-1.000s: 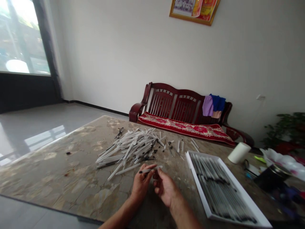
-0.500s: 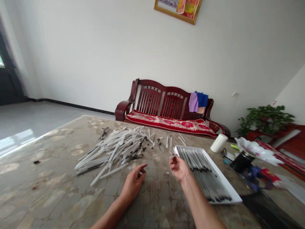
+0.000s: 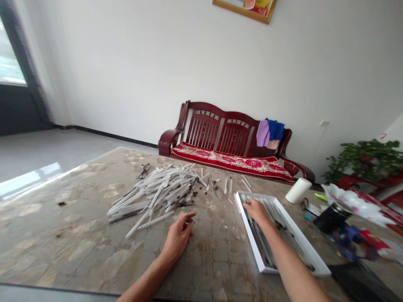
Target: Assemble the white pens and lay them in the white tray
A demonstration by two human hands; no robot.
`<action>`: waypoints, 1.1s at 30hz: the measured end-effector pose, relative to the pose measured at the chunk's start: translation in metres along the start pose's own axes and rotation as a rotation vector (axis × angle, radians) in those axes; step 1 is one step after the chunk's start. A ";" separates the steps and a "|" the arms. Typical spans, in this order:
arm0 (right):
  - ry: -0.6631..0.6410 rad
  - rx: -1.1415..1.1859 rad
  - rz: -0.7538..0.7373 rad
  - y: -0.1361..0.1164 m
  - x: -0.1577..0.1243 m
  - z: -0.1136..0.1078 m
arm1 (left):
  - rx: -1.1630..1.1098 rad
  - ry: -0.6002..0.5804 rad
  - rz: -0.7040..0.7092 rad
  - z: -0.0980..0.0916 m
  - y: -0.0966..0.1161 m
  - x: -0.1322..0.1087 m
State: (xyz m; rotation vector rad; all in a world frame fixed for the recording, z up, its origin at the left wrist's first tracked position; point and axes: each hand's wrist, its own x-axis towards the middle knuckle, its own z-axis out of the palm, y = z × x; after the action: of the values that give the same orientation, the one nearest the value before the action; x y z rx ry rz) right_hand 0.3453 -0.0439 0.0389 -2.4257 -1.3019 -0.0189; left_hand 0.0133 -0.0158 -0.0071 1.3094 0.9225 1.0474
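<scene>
I'm holding my right hand (image 3: 253, 209) inside the shallow white rectangular box (image 3: 249, 233), among slim grey pen-like sticks (image 3: 277, 208), and can't tell whether it's gripping one. Left of the box, my left hand (image 3: 179, 234) is hanging half-curled, fingers apart; a heap of thin white sticks (image 3: 160, 191) is lying farther left on the mottled brown bench (image 3: 85, 218).

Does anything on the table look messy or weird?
Yes: the pile of white sticks is all jumbled and crisscrossed, with little black bits scattered at its right. It looks untidy beside the white box, where sticks lie mostly side by side.
</scene>
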 end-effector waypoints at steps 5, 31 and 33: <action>-0.010 -0.052 -0.012 -0.018 -0.007 -0.003 | 0.012 0.029 -0.008 0.000 0.001 -0.002; -0.164 -0.049 -0.745 -0.246 -0.040 0.082 | 0.173 0.290 0.244 -0.003 -0.015 0.006; -0.167 -0.142 -0.775 -0.248 -0.040 0.083 | 0.180 0.293 0.239 -0.004 -0.014 0.006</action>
State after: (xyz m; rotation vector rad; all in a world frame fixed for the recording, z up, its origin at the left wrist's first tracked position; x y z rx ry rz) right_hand 0.1089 0.0756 0.0358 -1.9002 -2.3007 -0.1217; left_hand 0.0125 -0.0085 -0.0215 1.4661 1.1188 1.3950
